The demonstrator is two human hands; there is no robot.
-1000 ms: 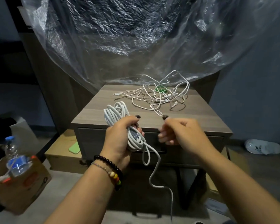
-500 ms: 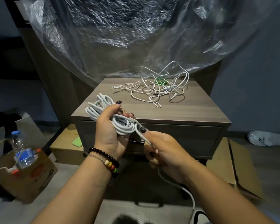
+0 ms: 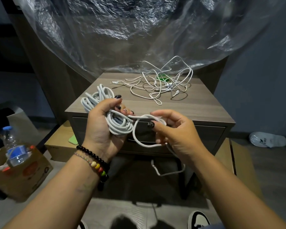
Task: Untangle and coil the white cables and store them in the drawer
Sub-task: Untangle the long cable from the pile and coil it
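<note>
where right hand (image 3: pixel 175 129) rose: cable (image 3: pixel 120 124) loop (new)

The grey-brown nightstand (image 3: pixel 196 109) has a matt wood-grain top. Behind the nightstand hangs crinkled, glossy clear plastic sheeting (image 3: pixel 122 30). The smooth white rubbery cable coil (image 3: pixel 120 124) looks satin; left of the nightstand sits a matt brown cardboard box (image 3: pixel 20 176).
</note>
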